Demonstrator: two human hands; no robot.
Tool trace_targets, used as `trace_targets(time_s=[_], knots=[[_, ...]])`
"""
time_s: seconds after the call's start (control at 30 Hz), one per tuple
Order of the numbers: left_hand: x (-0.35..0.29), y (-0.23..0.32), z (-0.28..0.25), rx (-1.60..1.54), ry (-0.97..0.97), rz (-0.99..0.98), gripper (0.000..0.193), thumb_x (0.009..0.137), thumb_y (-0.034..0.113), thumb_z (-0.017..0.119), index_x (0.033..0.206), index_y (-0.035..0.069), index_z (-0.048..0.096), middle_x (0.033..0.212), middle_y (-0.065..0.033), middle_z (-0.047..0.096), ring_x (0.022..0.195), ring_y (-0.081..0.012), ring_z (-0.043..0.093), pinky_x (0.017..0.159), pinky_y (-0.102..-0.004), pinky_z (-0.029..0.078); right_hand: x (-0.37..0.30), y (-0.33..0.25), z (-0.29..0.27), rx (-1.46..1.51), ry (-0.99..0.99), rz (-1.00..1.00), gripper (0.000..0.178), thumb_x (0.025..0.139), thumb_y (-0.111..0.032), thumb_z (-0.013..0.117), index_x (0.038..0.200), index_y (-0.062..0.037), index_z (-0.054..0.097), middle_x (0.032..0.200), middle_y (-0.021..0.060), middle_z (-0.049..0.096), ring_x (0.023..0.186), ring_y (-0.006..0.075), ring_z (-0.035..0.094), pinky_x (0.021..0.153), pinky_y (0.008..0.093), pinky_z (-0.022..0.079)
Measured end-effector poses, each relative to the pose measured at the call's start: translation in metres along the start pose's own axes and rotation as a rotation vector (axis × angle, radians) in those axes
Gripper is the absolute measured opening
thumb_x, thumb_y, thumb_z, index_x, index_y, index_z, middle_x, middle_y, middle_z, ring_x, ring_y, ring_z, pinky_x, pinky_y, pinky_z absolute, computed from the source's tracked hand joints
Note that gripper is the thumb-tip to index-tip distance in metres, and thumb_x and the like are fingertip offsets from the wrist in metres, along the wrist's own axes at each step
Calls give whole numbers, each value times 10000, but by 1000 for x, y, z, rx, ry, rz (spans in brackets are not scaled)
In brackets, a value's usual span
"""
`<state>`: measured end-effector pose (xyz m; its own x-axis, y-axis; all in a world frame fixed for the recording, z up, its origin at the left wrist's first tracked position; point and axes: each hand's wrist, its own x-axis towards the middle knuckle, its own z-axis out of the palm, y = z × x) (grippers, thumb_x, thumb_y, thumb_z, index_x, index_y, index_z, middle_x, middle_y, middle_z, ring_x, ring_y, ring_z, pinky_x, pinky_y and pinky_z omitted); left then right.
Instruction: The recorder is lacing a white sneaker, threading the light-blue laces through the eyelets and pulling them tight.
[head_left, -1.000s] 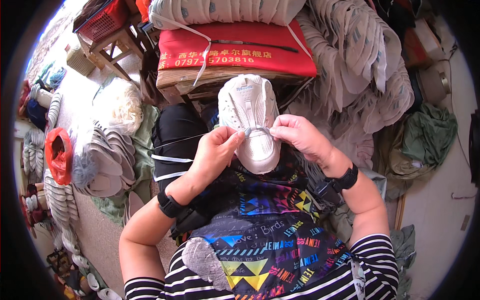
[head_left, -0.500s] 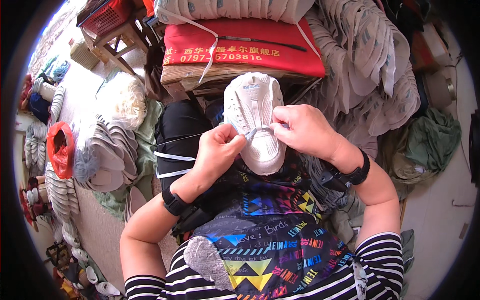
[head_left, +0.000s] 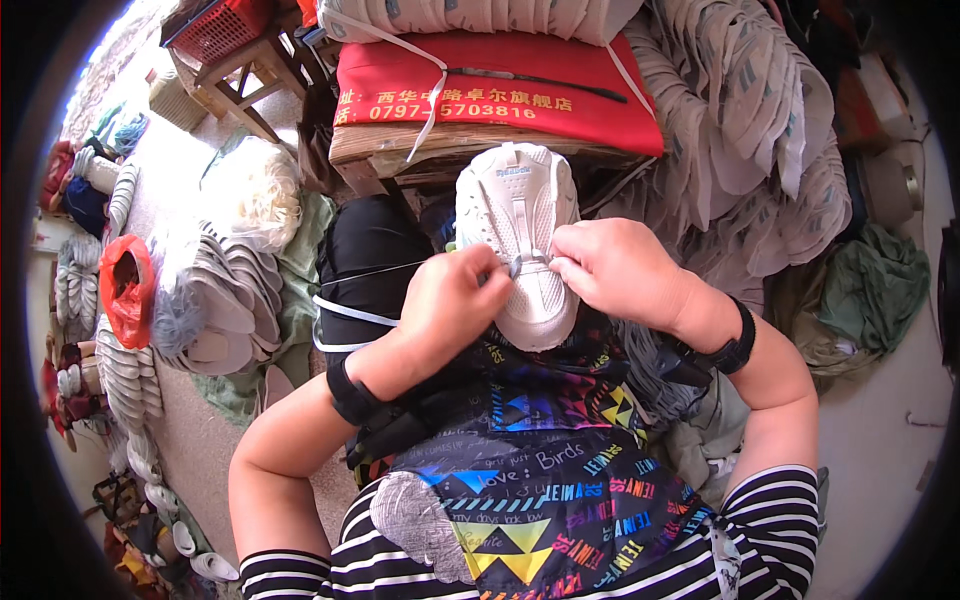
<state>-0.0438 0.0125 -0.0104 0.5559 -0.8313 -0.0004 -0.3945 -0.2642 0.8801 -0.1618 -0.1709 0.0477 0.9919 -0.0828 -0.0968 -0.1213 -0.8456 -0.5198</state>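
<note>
A white shoe [head_left: 535, 312] stands out from my lap, toe toward me, with mesh panels on its upper. Across its front runs a thin grey-white lace [head_left: 522, 264]. My left hand [head_left: 455, 295] is closed in a pinch at the left end of this lace, knuckles up, at the shoe's left side. My right hand [head_left: 625, 272] pinches at the lace's right end, thumb and forefinger against the shoe's right edge. The fingertips partly hide the lace ends. A thin pale line [head_left: 375, 270] stretches left from my left hand over my black-clad leg, beside a white strip [head_left: 350, 312].
Ahead is a wooden stool [head_left: 400, 142] under a red cloth [head_left: 480, 85] bearing a dark slim tool [head_left: 540, 80] and stacked pale shoe pieces [head_left: 480, 20]. More pieces [head_left: 730, 120] pile at right. Yarn bundles [head_left: 255, 195] and a red bag [head_left: 127, 290] lie left.
My left hand has shifted right and slightly up, nearer the middle of the shoe, and turned its knuckles over. Less of the grey lace shows. The whole view has moved slightly.
</note>
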Motion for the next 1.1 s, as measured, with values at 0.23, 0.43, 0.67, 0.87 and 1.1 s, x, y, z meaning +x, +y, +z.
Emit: trace_targets(time_s=[0.23, 0.43, 0.67, 0.87, 1.1], knots=[[7, 29, -29, 611, 57, 510, 324, 717, 143, 763, 981, 71, 590, 1094, -111, 553, 977, -289, 594, 817, -402, 491, 0, -9, -19, -512, -91, -281, 144, 764, -126, 634, 874, -44, 591, 862, 111, 611, 819, 297, 614, 705, 390, 491], [22, 32, -39, 749, -154, 531, 427, 654, 211, 795, 1000, 79, 582, 1070, -71, 507, 1013, -241, 541, 826, -386, 457, 19, -4, -22, -573, 145, -510, 214, 774, -105, 601, 981, -52, 600, 1056, 120, 573, 875, 251, 629, 705, 373, 505], [30, 29, -40, 723, -257, 538, 318, 659, 212, 786, 905, 90, 626, 994, -60, 496, 1023, -236, 520, 844, -397, 431, 30, 4, -25, -339, -64, -478, 324, 720, -65, 691, 1015, -32, 564, 1042, 122, 572, 906, 335, 644, 727, 425, 550], [34, 19, -41, 550, -224, 614, 252, 697, 199, 763, 881, 91, 629, 978, -67, 515, 1013, -256, 512, 835, -393, 422, 31, 7, -25, -283, -141, -409, 438, 616, -69, 784, 976, -50, 533, 1030, 101, 552, 936, 332, 616, 745, 431, 524], [33, 20, -38, 739, -102, 566, 146, 801, 266, 699, 767, 131, 654, 858, -28, 535, 935, -259, 497, 777, -410, 393, 26, 10, -24, -239, -103, -396, 277, 745, -126, 706, 955, -72, 533, 971, 93, 560, 828, 327, 633, 660, 428, 540]])
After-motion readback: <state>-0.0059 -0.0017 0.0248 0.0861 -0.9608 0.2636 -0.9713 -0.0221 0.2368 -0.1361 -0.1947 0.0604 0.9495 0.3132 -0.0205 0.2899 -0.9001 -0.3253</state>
